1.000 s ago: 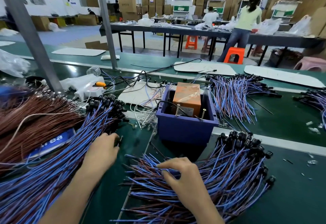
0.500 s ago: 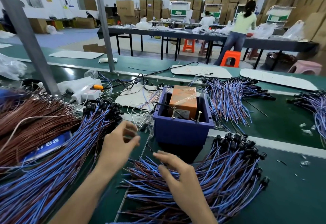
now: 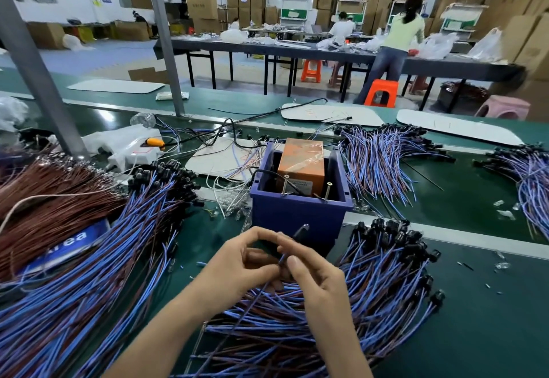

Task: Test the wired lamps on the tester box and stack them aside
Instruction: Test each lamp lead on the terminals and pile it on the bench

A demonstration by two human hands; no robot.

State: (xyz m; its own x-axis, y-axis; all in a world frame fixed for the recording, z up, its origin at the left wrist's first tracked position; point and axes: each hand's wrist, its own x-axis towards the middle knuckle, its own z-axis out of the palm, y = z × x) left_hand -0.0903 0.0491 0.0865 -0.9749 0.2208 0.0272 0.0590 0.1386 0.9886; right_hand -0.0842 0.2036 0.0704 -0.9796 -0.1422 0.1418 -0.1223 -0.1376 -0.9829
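One wired lamp (image 3: pixel 300 233), a black socket on blue and brown leads, is held up just in front of the tester box (image 3: pixel 297 208), a blue bin with an orange unit and two screw contacts inside. My left hand (image 3: pixel 243 264) and my right hand (image 3: pixel 315 276) meet over it, both pinching its wires below the socket. Under my hands lies a pile of wired lamps (image 3: pixel 371 288) with sockets to the right. A second, larger stack of lamps (image 3: pixel 124 244) fans out on my left.
Brown wire bundles (image 3: pixel 44 205) lie far left beside a grey post (image 3: pixel 35 80). More lamp bundles (image 3: pixel 377 163) sit behind the box and at the right edge (image 3: pixel 531 175). A white power strip (image 3: pixel 133 151) and loose cables are at back left. People work at distant tables.
My left hand left the left stack and came to the middle. My right hand rose from the pile with one lamp, and both hands now hold it by the box.
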